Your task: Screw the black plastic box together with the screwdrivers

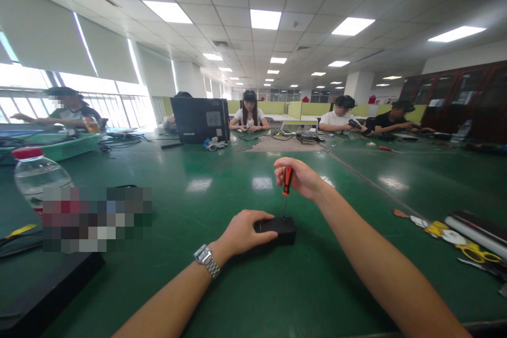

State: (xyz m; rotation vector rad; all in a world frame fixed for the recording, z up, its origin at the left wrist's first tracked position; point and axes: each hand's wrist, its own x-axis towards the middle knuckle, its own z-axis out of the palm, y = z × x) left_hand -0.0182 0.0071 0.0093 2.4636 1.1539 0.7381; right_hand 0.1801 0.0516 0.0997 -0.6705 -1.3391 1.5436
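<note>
A small black box-shaped case [285,232] lies on the green tabletop [317,285] in front of me. My left hand [247,232] is closed around its left part, thumb along the near side and fingers on the far side. Above it, my right hand [299,177] grips the red and black handle of a screwdriver [288,182]. The screwdriver stands nearly upright, its tip touching the top of the case near the far edge. Whether a screw sits under the tip is too small to tell.
To the left are a water bottle [41,174], a green basket [71,145] and a dark flat box [51,285]. Yellow-handled scissors [477,253] lie at the right. A black computer case [200,120] stands across the table, with several people seated beyond.
</note>
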